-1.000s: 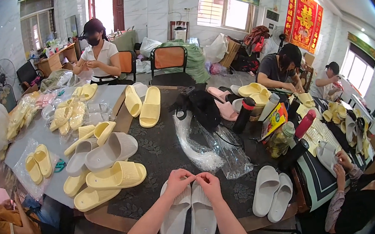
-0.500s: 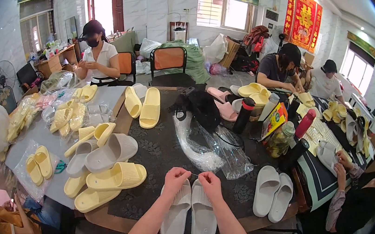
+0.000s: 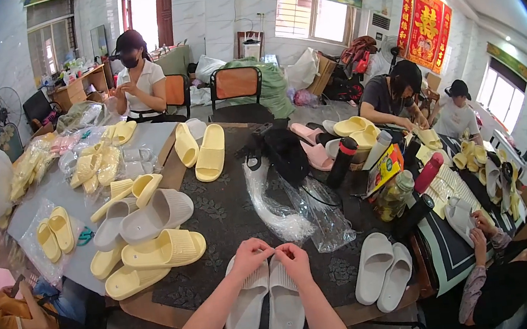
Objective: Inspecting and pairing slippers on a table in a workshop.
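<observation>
Lower centre of the frame: my left hand (image 3: pixel 252 256) and right hand (image 3: pixel 294 263) were pinched closed, contents indiscernible, over grey ribbed slides (image 3: pixel 247 308); steady fingertips suited.

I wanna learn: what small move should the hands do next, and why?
Perhaps the bare left hand and bare right hand should lower to the nearest grey, ribbed, rubbery-looking slippers: the pinching fingers nearly meet by the toe ends; anything held is too small to tell.
</observation>
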`<state>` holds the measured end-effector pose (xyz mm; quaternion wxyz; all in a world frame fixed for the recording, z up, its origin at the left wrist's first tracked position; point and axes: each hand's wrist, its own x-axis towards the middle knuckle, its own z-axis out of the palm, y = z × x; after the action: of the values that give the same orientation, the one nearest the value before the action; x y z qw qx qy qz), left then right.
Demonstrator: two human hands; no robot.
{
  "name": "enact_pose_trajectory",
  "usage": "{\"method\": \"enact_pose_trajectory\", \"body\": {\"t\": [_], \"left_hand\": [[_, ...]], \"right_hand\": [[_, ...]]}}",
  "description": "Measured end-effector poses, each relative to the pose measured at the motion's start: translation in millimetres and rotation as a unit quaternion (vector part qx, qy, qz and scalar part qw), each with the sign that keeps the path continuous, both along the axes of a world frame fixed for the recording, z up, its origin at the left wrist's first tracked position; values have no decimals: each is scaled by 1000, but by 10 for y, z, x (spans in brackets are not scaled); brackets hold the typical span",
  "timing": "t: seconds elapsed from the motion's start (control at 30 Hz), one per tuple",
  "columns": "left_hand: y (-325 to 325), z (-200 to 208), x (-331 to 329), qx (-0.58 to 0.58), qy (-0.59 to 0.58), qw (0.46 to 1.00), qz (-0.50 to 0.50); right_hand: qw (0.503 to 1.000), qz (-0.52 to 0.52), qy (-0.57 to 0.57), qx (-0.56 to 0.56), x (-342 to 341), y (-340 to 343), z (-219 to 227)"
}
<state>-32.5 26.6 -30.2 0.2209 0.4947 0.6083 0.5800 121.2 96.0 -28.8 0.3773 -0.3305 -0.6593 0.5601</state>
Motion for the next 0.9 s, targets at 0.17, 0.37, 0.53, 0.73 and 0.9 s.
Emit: {"method": "enact_pose_trajectory", "body": {"t": [0.17,0.37,0.53,0.73,0.9], "left_hand": [[-21,41,-14,-9,-95,994,58],[-13,29,41,-24,-47,998,29],[-6,5,5,11,-47,993,105],[-20,32,65,-61,-54,997,11],[-52,68,3,-26,-115,989,90]], "right_hand": [[997,-49,61,-24,-7,-18,12],[1000,9,9,1,-3,6,-6],[998,-34,52,-17,-18,7,-36],[1000,-4,22,-2,-5,-23,38],[998,-39,40,-6,-12,-29,30]]}}
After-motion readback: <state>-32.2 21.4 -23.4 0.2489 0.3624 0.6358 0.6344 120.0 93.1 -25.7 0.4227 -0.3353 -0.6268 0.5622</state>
